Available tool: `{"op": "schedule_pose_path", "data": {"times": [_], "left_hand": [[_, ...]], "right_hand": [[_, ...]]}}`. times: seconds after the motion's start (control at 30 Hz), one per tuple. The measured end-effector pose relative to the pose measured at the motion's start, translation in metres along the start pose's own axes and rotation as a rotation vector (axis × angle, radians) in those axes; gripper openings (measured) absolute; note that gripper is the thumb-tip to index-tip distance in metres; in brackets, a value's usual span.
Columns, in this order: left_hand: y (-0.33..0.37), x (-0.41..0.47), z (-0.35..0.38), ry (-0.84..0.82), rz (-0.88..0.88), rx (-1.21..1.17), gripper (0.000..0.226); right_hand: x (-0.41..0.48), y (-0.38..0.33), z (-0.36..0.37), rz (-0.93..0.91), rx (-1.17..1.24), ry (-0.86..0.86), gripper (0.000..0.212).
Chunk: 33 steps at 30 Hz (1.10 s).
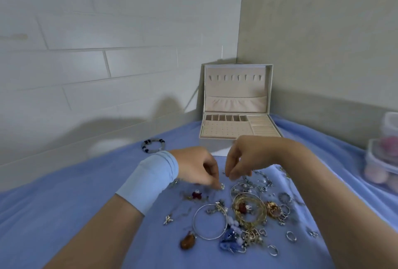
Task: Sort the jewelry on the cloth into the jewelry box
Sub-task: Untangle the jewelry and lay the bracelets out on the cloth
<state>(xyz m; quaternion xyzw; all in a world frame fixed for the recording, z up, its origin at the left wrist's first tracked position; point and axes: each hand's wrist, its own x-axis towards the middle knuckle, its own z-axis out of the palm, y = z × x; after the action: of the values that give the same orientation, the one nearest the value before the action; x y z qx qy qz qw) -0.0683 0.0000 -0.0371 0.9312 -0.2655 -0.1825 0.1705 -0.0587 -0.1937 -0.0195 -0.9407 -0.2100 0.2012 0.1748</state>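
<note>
From your head camera, the blue cloth (86, 225) covers the surface in front of you, and the jewelry lies loose on it between your forearms. Your left hand (198, 169), with a pale blue wristband (150, 180) on its wrist, has its fingers curled down, and the thumb and forefinger pinch a small silvery piece (221, 186) at the far edge of the pile. Your right hand (247, 156) hangs just beside it, fingertips bunched together and pointing down over a tangle of silver chains (261, 182). The blur keeps me from telling whether it holds anything.

Nearer to you lie a silver bangle (210, 222), a gold hoop (249, 210) touching it on the right, a red flower brooch (197, 195), an amber pendant (187, 241), a blue ornament (230, 240) and several plain rings (291, 236). A beaded bracelet (153, 145) sits apart on the far left.

The jewelry box (237, 105) stands open in the wall corner beyond your hands, with its lid upright and its visible tray compartments bare. Clear plastic containers (385, 154) holding pink things are stacked at the right edge.
</note>
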Motion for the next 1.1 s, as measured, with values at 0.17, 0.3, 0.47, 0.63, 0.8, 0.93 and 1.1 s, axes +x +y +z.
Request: {"op": "schedule_pose_path", "data": {"times": [0.17,0.3,0.47,0.63,0.8,0.93,1.1], "left_hand": [[0.006,-0.005,0.007,-0.227,-0.124,0.125,0.022],[0.007,-0.004,0.01,-0.194,-0.126,0.159,0.019],[-0.001,-0.011,-0.001,-0.196,-0.079,0.006,0.005],[-0.02,-0.019,-0.019,-0.055,-0.013,-0.201,0.019],[-0.05,-0.027,-0.033,0.135,-0.017,-0.495,0.017],[-0.068,-0.029,-0.035,0.277,-0.022,-0.59,0.011],[-0.077,-0.029,-0.036,0.313,-0.005,-0.601,0.013]], "right_hand": [[0.008,-0.018,0.022,0.001,-0.012,-0.092,0.011],[0.01,-0.03,0.028,0.012,-0.036,-0.133,0.022],[0.007,-0.03,0.026,0.018,-0.006,-0.126,0.018],[0.006,-0.026,0.023,-0.039,0.178,-0.06,0.012],[0.013,-0.032,0.015,-0.098,0.444,0.133,0.014],[0.031,-0.048,0.012,-0.105,0.434,0.245,0.01],[0.043,-0.059,0.001,-0.065,0.472,0.068,0.023]]}}
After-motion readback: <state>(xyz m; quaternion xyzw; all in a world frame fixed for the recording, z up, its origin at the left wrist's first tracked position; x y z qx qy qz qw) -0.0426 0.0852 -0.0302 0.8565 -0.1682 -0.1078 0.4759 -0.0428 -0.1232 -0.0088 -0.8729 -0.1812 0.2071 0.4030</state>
